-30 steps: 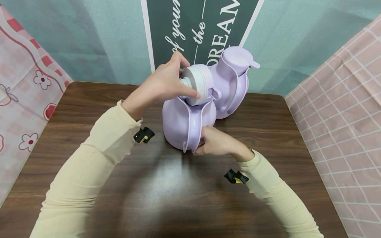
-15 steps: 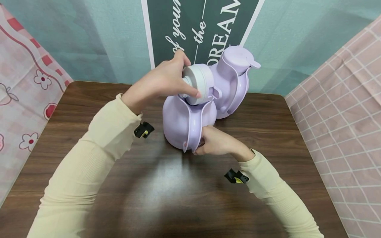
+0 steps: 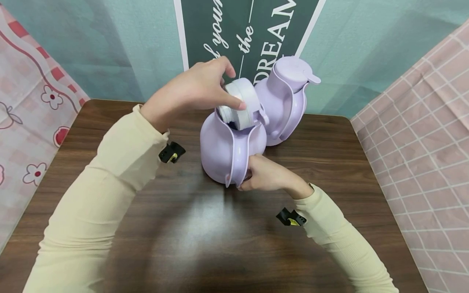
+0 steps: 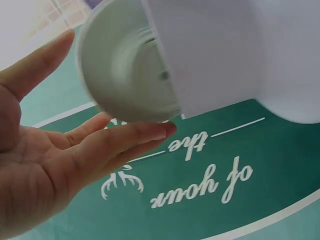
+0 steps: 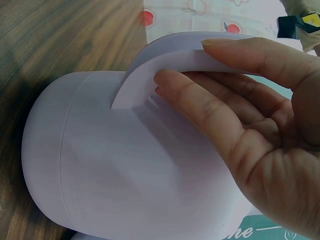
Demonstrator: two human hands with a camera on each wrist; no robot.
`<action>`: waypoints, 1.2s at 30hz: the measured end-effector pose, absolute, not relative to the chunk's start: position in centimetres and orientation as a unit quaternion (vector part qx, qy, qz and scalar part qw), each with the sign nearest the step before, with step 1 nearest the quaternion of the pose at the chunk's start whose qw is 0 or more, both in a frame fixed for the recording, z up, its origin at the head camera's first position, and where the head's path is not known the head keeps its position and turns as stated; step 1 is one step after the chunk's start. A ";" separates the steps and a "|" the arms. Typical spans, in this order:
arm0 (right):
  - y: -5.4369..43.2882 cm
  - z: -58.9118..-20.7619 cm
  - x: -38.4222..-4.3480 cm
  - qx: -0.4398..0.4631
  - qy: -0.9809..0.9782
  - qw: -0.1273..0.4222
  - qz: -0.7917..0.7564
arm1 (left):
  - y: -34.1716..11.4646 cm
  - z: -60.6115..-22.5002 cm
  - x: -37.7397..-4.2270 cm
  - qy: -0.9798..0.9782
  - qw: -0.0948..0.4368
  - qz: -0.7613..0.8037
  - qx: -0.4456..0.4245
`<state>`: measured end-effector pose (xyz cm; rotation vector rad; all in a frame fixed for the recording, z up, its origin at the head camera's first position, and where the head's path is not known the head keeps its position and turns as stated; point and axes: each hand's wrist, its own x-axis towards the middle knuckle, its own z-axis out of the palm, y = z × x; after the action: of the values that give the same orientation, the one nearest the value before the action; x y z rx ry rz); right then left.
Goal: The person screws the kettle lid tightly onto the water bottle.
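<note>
A lilac thermal jug (image 3: 216, 150) stands upright on the table. Over its mouth lies its white-and-lilac lid (image 3: 242, 101), tipped so that the threaded underside points left toward my left hand (image 3: 199, 87). That hand holds the lid between thumb and fingers; in the left wrist view its fingers (image 4: 145, 132) touch the rim from below, and the lid looks blurred. My right hand (image 3: 265, 175) grips the jug's handle (image 3: 239, 160) low down, with the thumb on its outer side in the right wrist view. The jug's inside is hidden.
A second lilac jug (image 3: 280, 108), with its lid on, stands close behind to the right. Further back hangs a dark green lettered panel (image 3: 242, 36) on a teal cloth. A brown wooden table (image 3: 205, 244) lies under everything. Patterned cloths hang at both sides.
My left hand has moved slightly up and left, and the lid has tilted further, its lower edge now deeper at the jug's mouth. The right hand and jug stay put.
</note>
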<state>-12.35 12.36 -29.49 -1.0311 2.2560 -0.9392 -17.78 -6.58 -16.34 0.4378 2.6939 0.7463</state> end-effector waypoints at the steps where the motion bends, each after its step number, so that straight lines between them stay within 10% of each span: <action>1: 12.3 -29.5 -12.3 -0.377 0.826 0.242 -0.342 | -6.6 -16.2 -17.8 0.941 0.153 0.257 0.156; 36: 12.3 -29.4 -12.3 -0.369 0.834 0.238 -0.334 | -6.4 -15.9 -18.0 0.943 0.123 0.236 0.198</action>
<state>-12.30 12.35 -29.35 -1.0106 2.2857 -0.9139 -17.99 -6.35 -15.91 0.5788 2.7512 0.6877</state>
